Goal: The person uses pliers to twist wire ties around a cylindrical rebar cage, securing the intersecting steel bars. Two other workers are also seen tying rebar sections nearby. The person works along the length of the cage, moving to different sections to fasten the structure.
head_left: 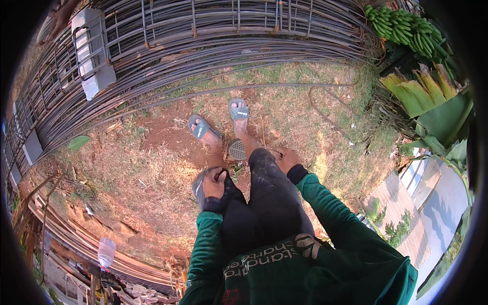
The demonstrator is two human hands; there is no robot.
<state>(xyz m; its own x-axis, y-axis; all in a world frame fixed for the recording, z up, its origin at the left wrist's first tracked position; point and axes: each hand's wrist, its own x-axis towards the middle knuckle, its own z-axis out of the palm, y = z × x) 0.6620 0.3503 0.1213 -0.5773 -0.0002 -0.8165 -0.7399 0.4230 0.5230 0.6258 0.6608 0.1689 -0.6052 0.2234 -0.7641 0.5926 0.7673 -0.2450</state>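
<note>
I am wearing dark trousers [249, 208], their legs drawn up toward my knees, with my shins bare below. At the left knee, my left hand [214, 183] has its fingers curled and closed on the cloth. My right hand [287, 158] is bent in against the outer side of the right knee, closed on the trouser leg there; its fingertips are partly hidden. Grey slide sandals [204, 129] are on both feet, which rest on dry grass and reddish soil. Between my shins shows a round grey piece with small holes [237, 150].
Long bundled steel rebar [229, 46] and tied cages lie ahead, with a pale concrete block [93, 51] among them. Green bananas [406, 30] and cut leaves [442, 112] are at right. Planks [66, 229] and a clear plastic bottle [106, 252] are at lower left.
</note>
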